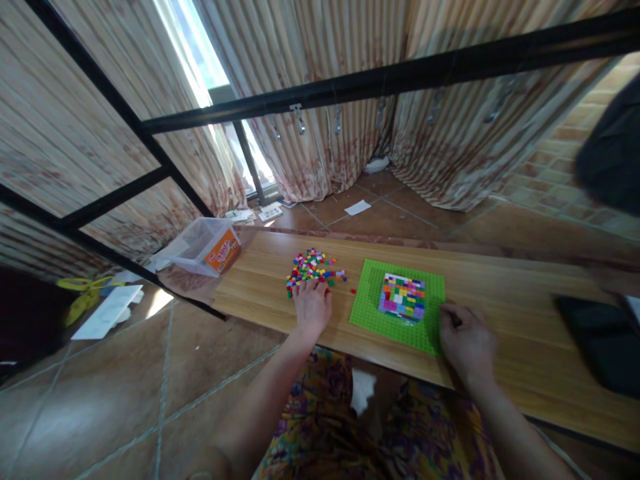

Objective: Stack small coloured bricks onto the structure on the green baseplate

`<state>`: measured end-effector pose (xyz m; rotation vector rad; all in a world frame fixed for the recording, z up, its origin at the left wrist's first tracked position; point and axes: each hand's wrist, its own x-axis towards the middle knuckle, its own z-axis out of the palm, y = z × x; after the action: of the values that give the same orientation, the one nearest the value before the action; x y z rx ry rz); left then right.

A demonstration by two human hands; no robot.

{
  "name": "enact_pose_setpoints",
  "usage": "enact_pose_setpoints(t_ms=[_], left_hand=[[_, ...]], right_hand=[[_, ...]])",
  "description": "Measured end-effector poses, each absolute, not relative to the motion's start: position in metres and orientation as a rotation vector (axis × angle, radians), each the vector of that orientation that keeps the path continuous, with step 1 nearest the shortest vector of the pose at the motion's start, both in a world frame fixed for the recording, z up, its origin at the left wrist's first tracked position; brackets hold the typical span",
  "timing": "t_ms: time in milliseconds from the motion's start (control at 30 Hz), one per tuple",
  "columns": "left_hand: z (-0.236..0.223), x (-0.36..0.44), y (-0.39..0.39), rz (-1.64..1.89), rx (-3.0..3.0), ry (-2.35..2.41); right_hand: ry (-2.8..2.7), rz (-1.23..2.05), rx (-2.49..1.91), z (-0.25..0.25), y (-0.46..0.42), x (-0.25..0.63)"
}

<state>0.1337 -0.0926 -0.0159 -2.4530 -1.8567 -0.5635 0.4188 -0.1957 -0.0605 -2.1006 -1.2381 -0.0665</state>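
A loose heap of small colourful building bricks [310,265] lies on the wooden bench. My left hand [313,303] reaches onto the near side of the heap, fingers apart and touching the bricks. To the right lies a green studded baseplate [365,293]. On it stands a square block built of many-coloured bricks [403,298], with some white showing on its top. My right hand [465,337] rests at the baseplate's right edge, fingers curled closed. Whatever those fingers may hold is hidden. One red brick [353,291] lies apart between the heap and the baseplate.
A clear plastic box [200,247] with an orange label stands at the bench's left end. A dark flat device [597,343] lies on the right. A black metal bar [350,90] crosses above the bench. White paper [358,207] lies on the tiled floor.
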Motion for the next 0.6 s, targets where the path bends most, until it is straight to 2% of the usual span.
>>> enact_pose_setpoints(t_ms=[200, 333, 467, 600], left_hand=[[-0.017, 0.134, -0.085, -0.494, -2.493, -1.828], [-0.012, 0.142, -0.090, -0.573, -2.569, -1.791], [-0.006, 0.167, -0.099, -0.902, -2.791, -1.701], [-0.004, 0.198, -0.102, -1.322, -2.962, -1.858]], right_hand=[[-1.228, -0.046, -2.083, -0.060, -0.194, 0.418], [-1.222, -0.035, -2.088, -0.059, -0.193, 0.417], [-1.222, -0.040, -2.083, -0.058, -0.193, 0.417], [-1.213, -0.040, -2.075, -0.059, -0.193, 0.416]])
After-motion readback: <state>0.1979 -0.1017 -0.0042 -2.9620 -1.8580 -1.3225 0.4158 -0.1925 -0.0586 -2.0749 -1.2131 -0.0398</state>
